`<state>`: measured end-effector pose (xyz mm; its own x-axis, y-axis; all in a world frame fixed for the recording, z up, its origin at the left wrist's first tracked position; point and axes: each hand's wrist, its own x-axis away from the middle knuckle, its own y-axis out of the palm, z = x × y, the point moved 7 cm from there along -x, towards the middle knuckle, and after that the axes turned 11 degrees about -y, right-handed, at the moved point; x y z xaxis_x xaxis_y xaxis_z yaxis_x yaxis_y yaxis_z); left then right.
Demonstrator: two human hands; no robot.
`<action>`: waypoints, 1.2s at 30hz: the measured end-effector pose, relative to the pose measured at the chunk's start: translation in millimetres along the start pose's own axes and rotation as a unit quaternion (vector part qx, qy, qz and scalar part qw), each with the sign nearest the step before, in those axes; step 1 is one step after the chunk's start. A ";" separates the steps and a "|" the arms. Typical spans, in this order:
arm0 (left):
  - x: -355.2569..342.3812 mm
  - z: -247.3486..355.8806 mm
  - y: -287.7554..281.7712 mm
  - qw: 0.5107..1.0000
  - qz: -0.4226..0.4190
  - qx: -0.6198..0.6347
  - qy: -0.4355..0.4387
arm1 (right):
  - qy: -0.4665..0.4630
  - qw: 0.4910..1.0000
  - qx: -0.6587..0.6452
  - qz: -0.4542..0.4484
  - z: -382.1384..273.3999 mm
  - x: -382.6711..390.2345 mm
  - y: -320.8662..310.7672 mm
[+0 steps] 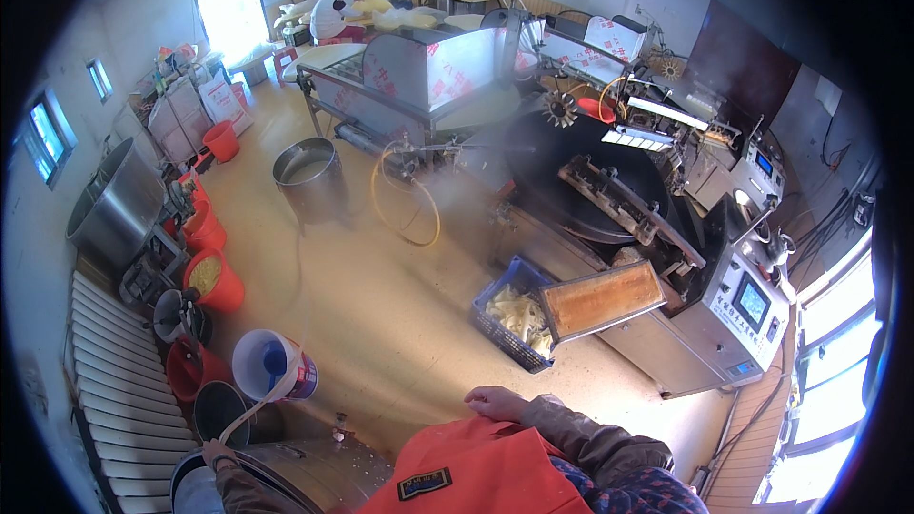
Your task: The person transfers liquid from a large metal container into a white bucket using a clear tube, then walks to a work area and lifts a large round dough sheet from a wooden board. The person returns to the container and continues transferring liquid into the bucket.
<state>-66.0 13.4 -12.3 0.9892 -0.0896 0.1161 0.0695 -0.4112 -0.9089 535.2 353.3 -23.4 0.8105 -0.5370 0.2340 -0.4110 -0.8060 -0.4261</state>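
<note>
Handle [249, 416], pale, long axis slanting away rightward to the white bucket [248, 362], sits in our left hand [218, 454], grip closed; our right hand [497, 403], grip unreadable, is farther off.

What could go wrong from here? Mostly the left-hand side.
1. The left hand seems to hold a pale stick that reaches the white bucket. A sharp tug might drag or tip the bucket.
2. That hand is beside the rim of the large steel vessel, so the sleeve might catch on it.
3. Farther off, the yellow hose hangs in a loop beside the machine and could snag someone passing.
</note>
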 end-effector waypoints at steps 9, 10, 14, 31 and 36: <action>-1.4 -0.2 -0.3 1.000 -0.007 0.017 -0.003 | -0.007 1.000 0.014 -0.001 -1.3 -1.4 1.3; -2.7 -0.8 0.9 1.000 -0.008 0.025 -0.009 | -0.002 1.000 0.015 -0.001 -0.2 -1.5 1.7; -3.7 -0.6 0.1 1.000 0.011 0.024 -0.015 | -0.005 1.000 0.013 -0.004 0.5 -1.4 2.8; -4.3 -1.1 3.0 1.000 -0.005 0.026 -0.006 | 0.008 1.000 0.001 -0.011 2.7 -2.5 3.5; -7.1 -1.8 5.6 1.000 0.006 0.025 -0.017 | 0.004 1.000 -0.003 -0.007 2.1 -2.2 2.2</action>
<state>-72.9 10.1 -17.5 0.9937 -0.0629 0.0927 0.0636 -0.3645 -0.9290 533.4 353.2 -26.7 0.8130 -0.5269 0.2476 -0.4013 -0.8153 -0.4173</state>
